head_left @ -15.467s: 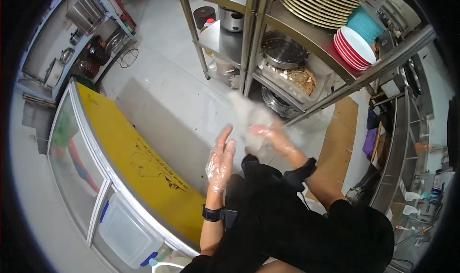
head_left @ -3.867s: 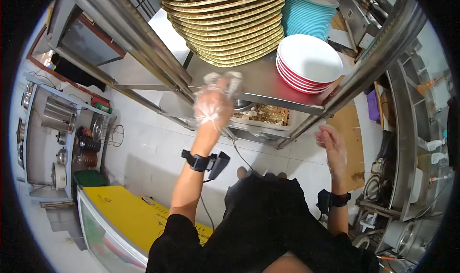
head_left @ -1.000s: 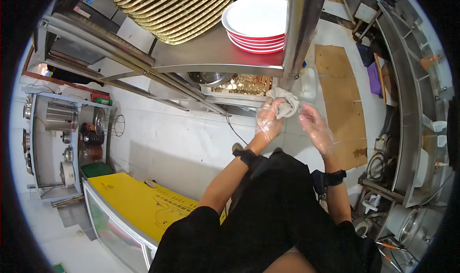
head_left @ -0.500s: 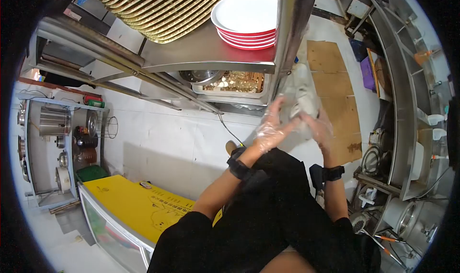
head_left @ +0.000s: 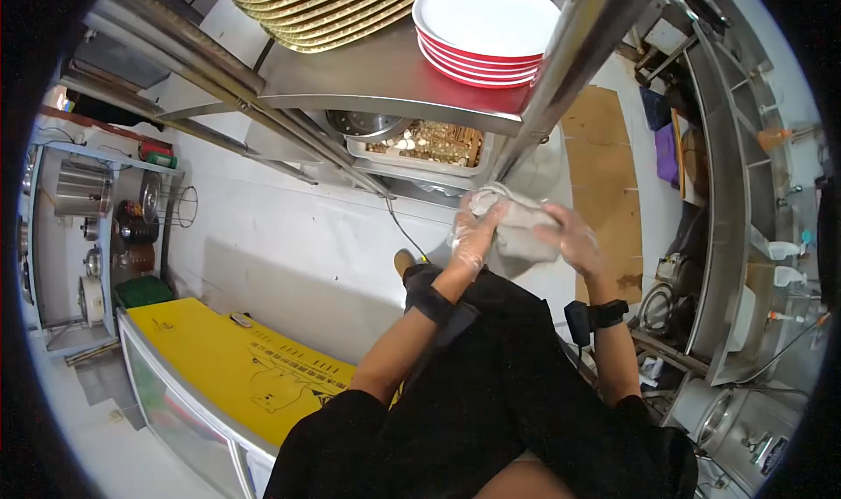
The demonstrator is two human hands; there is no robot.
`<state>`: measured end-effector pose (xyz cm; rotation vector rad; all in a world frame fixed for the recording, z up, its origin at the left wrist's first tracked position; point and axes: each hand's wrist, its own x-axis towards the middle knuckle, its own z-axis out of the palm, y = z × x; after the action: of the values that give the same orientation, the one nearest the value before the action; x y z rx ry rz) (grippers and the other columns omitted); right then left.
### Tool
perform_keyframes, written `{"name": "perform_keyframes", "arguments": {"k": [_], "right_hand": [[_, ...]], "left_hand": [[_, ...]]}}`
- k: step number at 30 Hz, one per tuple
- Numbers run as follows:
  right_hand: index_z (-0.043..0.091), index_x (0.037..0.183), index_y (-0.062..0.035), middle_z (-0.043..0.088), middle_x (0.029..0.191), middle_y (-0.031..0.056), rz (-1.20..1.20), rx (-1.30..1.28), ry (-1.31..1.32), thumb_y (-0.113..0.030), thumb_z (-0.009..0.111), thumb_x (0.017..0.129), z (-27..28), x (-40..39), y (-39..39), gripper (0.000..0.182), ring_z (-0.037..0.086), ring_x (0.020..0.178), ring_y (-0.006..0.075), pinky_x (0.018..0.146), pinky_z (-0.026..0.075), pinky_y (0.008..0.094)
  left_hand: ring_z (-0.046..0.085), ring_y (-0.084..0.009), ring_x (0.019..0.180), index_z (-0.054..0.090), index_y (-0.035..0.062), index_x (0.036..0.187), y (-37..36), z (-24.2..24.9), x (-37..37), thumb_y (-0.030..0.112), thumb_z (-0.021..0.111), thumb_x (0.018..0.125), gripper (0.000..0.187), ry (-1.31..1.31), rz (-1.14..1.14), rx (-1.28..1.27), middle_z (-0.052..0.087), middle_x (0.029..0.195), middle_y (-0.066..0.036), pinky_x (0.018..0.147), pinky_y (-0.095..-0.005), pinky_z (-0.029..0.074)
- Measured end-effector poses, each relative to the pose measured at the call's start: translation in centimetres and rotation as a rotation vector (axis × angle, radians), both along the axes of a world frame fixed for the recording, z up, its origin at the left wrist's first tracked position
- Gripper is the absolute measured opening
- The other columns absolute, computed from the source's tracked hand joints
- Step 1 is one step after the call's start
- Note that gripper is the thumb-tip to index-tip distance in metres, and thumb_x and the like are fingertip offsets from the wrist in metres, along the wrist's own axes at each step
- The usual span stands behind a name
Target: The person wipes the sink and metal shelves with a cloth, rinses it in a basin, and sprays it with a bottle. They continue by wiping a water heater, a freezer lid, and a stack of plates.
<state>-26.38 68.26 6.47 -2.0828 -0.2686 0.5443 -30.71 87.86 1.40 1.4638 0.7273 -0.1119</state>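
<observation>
An off-white cloth [head_left: 524, 229], bunched up with a rolled edge at its left end, is held in front of my body. My left hand [head_left: 474, 236], in a clear plastic glove, is closed around the rolled end. My right hand [head_left: 576, 243], also gloved in clear plastic, has its fingers on the cloth's right side; motion blurs them somewhat. Below the cloth hangs a loose, greyish part of it. Each wrist wears a black strap, the left one [head_left: 432, 305] and the right one [head_left: 606, 315].
A steel shelf [head_left: 377, 74] ahead bears gold-patterned plates [head_left: 342, 17] and red-rimmed white plates [head_left: 486, 21]. Under it sits a tray [head_left: 420, 168] of dry brownish pieces beside a steel bowl [head_left: 363, 127]. Cardboard [head_left: 604, 166] lies on the floor, a yellow-topped cabinet [head_left: 219, 350] stands left.
My left hand has gone from spread fingers to a grip on the cloth. The cloth has shifted left and down, and the camera view has turned slightly.
</observation>
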Motion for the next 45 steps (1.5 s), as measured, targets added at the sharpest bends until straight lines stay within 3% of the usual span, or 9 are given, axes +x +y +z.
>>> {"name": "perform_keyframes", "arguments": {"k": [3, 6, 9, 18, 22, 31, 37, 42, 45], "right_hand": [[0.057, 0.120, -0.0047, 0.056, 0.121, 0.0119, -0.304, -0.070, -0.117, -0.021, 0.072, 0.078, 1.8, 1.8, 2.1, 0.047, 0.052, 0.114, 0.0247, 0.097, 0.040, 0.0350], [0.058, 0.114, -0.0028, 0.058, 0.112, 0.0129, -0.479, 0.144, -0.486, -0.019, 0.070, 0.080, 4.2, 2.9, 4.9, 0.040, 0.054, 0.107, 0.0244, 0.095, 0.041, 0.0343], [0.055, 0.114, -0.0003, 0.056, 0.109, 0.0129, -0.636, 0.362, -0.608, -0.016, 0.067, 0.083, 4.4, 3.8, 7.7, 0.036, 0.054, 0.103, 0.0232, 0.095, 0.040, 0.0331], [0.039, 0.134, 0.0012, 0.044, 0.136, 0.0163, -0.080, -0.030, -0.552, -0.017, 0.051, 0.094, 0.7, 3.4, 9.2, 0.045, 0.044, 0.125, 0.0241, 0.104, 0.034, 0.0346], [0.050, 0.118, 0.0052, 0.054, 0.122, 0.0260, -0.020, 0.096, -0.419, -0.011, 0.037, 0.096, -11.0, 7.5, 3.7, 0.030, 0.053, 0.106, 0.0357, 0.094, 0.038, 0.0438], [0.048, 0.121, 0.0016, 0.056, 0.115, 0.0211, 0.424, -0.540, -0.437, -0.006, 0.073, 0.066, -11.3, 8.4, 1.9, 0.061, 0.054, 0.102, 0.0382, 0.086, 0.045, 0.0438], [0.045, 0.125, 0.0014, 0.059, 0.117, 0.0173, 0.092, -0.216, -0.375, -0.020, 0.069, 0.079, -5.2, 5.7, 6.0, 0.056, 0.058, 0.110, 0.0312, 0.092, 0.046, 0.0378], [0.043, 0.133, -0.0057, 0.050, 0.132, 0.0083, -0.413, 0.918, 0.322, -0.030, 0.037, 0.102, 0.1, 6.3, 6.6, 0.040, 0.048, 0.122, 0.0213, 0.103, 0.037, 0.0333], [0.045, 0.127, -0.0014, 0.053, 0.123, 0.0133, -0.314, 0.644, 0.081, -0.032, 0.036, 0.101, 0.3, 7.1, 6.2, 0.041, 0.051, 0.112, 0.0227, 0.095, 0.041, 0.0359]], "left_hand": [[0.052, -0.0178, 0.099, 0.031, -0.0028, 0.138, -0.9, 1.4, 2.0, 0.035, 0.072, 0.081, 0.080, -0.319, 0.152, 0.404, 0.054, 0.114, -0.014, 0.087, -0.0311, 0.045], [0.038, -0.0289, 0.125, 0.036, -0.0057, 0.133, -1.5, 4.4, 4.6, 0.033, 0.065, 0.087, 0.066, -0.526, 0.271, 0.059, 0.043, 0.132, -0.021, 0.107, -0.0363, 0.026], [0.050, -0.0217, 0.105, 0.033, 0.0032, 0.136, -2.6, 4.9, 6.6, 0.031, 0.056, 0.095, 0.054, -0.582, 0.357, 0.283, 0.054, 0.117, -0.013, 0.093, -0.0329, 0.039], [0.050, -0.0200, 0.101, 0.043, 0.0008, 0.127, -3.4, 3.5, 7.6, 0.030, 0.046, 0.099, 0.041, -0.537, 0.264, -0.040, 0.056, 0.110, -0.009, 0.092, -0.0325, 0.039], [0.051, -0.0227, 0.101, 0.044, 0.0025, 0.128, -3.1, 2.6, 7.4, 0.027, 0.045, 0.097, 0.039, -0.482, 0.198, -0.004, 0.056, 0.112, -0.013, 0.092, -0.0330, 0.040], [0.056, -0.0309, 0.108, 0.035, 0.0054, 0.139, -2.4, -3.6, 7.3, 0.051, 0.041, 0.094, 0.065, 0.005, 0.062, -0.021, 0.057, 0.119, -0.020, 0.093, -0.0364, 0.041], [0.046, -0.0219, 0.120, 0.031, 0.0037, 0.143, -2.8, -7.6, 7.5, 0.048, 0.039, 0.097, 0.064, -0.133, 0.133, -0.729, 0.047, 0.136, -0.013, 0.098, -0.0351, 0.039], [0.053, -0.0232, 0.110, 0.037, 0.0012, 0.137, -3.9, 0.4, 6.1, 0.034, 0.053, 0.095, 0.055, -0.603, 0.102, 0.029, 0.055, 0.125, -0.014, 0.092, -0.0337, 0.042], [0.056, -0.0267, 0.105, 0.039, -0.0008, 0.132, -3.7, 3.7, 6.5, 0.026, 0.056, 0.094, 0.050, -0.465, 0.205, -0.175, 0.058, 0.118, -0.017, 0.091, -0.0345, 0.042]]}}
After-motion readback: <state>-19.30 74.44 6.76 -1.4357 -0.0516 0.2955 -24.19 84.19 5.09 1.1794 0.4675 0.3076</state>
